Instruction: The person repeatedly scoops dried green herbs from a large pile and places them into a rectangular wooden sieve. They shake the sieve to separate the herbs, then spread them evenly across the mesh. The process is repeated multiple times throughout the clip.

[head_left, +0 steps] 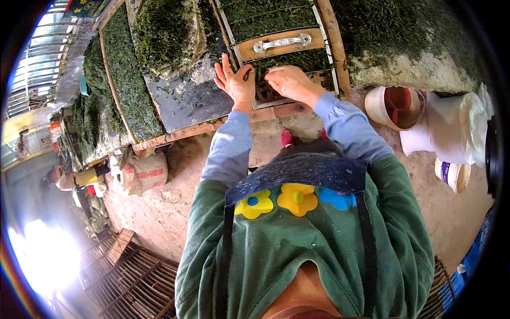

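My left hand [237, 85] is held over the near left corner of a wooden frame [334, 48] filled with dark green seaweed [271, 24]. Its thumb and forefinger meet in a loop while the other fingers stick out. My right hand [291, 82] hovers just to the right, above the frame's near section, its fingertips pinched together. Whatever either pinch holds is too small to make out. Beyond the hands, a silvery handle [281, 43] sits on a wooden crosspiece [313, 38] of the frame.
Left of the frame, a dark board [183, 106] carries a heap of wet seaweed [162, 37]. More seaweed [385, 26] lies at the right. Buckets [377, 106] and a white sack [451, 125] stand on the floor at right. A printed sack [143, 173] and another person [74, 178] are at left.
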The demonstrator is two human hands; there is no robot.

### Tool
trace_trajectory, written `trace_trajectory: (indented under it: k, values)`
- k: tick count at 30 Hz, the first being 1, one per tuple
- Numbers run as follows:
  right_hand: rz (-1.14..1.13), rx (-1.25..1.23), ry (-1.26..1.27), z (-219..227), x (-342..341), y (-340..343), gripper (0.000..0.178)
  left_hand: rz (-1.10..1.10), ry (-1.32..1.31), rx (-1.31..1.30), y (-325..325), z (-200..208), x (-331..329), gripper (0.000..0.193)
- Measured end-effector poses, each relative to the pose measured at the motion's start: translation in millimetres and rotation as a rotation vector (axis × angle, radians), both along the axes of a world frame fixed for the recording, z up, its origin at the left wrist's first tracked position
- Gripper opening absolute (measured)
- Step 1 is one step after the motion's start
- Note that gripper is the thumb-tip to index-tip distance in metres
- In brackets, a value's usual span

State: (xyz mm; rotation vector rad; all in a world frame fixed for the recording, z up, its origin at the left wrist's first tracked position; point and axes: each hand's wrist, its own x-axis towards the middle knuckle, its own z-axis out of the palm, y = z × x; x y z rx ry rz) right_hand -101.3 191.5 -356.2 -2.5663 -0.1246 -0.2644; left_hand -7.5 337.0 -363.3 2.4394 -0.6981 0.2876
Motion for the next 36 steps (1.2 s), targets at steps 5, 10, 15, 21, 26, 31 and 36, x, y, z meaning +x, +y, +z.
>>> trace_trajectory:
  k: [5, 10, 15, 21, 26, 31, 36]
  values:
    - [-0.184, -0.245, 0.025, 35, -31, 17, 0.020, 0.031, 0.011, 0.050, 0, -6, 0, 0.015]
    - [-0.160, -0.334, 0.015, -2, -19, 19, 0.041, -0.194, 0.117, -0.228, 30, 10, 12, 0.029]
    - [-0.136, -0.294, 0.021, -6, -18, 16, 0.048, -0.412, -0.175, 0.277, 32, 2, -28, 0.043]
    - [-0.275, 0.020, -0.329, 24, -50, -38, 0.014, -0.429, -0.385, 0.695, 27, 0, -8, 0.036]
    - [-0.757, -0.042, -0.074, 1, -129, -122, 0.033, -0.581, -0.201, 0.536, 9, 33, 5, 0.027]
    - [-0.498, -0.053, 0.110, -29, -134, -162, 0.042, -0.492, -0.158, 0.403, -7, 30, 8, 0.025]
    - [-0.590, 0.094, 0.076, -28, -121, -158, 0.023, -0.262, 0.013, 0.624, -27, 59, -13, 0.020]
